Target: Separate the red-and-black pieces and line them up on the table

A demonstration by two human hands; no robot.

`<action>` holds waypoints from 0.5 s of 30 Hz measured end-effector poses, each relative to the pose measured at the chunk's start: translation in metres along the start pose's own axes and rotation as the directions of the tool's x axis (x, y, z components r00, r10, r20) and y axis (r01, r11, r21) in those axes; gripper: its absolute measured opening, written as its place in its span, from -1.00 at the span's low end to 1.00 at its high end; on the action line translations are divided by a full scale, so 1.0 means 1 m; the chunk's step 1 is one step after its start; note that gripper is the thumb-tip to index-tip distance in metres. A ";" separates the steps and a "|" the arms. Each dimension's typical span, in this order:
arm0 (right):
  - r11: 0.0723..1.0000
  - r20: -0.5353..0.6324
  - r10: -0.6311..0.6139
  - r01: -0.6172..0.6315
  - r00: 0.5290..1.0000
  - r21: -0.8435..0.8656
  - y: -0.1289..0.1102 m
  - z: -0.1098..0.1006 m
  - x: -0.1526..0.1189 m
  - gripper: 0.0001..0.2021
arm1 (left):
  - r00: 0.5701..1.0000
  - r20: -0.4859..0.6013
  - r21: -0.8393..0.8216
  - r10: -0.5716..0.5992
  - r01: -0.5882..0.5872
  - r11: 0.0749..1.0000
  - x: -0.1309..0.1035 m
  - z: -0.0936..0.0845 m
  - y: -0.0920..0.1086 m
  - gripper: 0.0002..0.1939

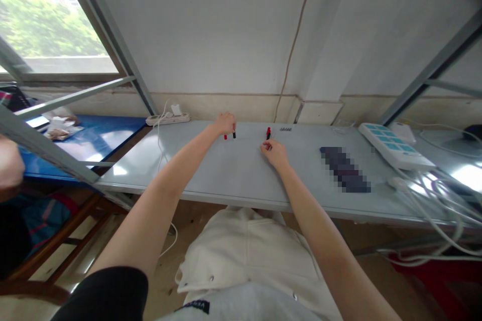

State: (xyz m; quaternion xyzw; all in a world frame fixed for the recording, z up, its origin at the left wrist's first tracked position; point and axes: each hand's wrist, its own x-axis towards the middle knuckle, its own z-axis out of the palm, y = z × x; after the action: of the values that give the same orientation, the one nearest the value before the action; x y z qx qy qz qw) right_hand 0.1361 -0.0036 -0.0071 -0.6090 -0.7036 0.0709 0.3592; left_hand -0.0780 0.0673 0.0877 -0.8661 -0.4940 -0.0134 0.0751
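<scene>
Black piece [234,135] at the left hand's [226,123] fingertips suits a light pinch; I cannot tell if that grip's closed.

Hard shine against matt cloth

The grey worktop [229,175] looks smooth and glossy; the blue table [101,128] shines too, bearing a crinkled, see-through plastic bag [62,129]; the frame post [140,91] looks like painted metal; the wall [211,35] is matt and plain; the large power strip [416,159] is smooth plastic, its cables [429,205] plastic-sheathed; the chair [37,287] is brown wood; the cream garment [244,246] is matt cloth with shiny metal-looking snaps [211,278]; the black sleeve [109,293] is matt fabric; the small red-and-black piece [268,133] resembles plastic.
</scene>
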 end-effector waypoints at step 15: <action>1.000 -0.031 -0.029 0.029 0.999 0.007 0.007 0.005 0.002 -0.83 | 0.999 0.044 0.027 -0.029 0.028 0.999 -0.010 0.003 -0.009 -0.86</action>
State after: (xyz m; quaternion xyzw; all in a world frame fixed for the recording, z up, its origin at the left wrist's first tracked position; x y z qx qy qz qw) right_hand 0.1394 0.0012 -0.0138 -0.5984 -0.7065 0.0591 0.3732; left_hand -0.0907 0.0636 0.0847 -0.8580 -0.5080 0.0113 0.0754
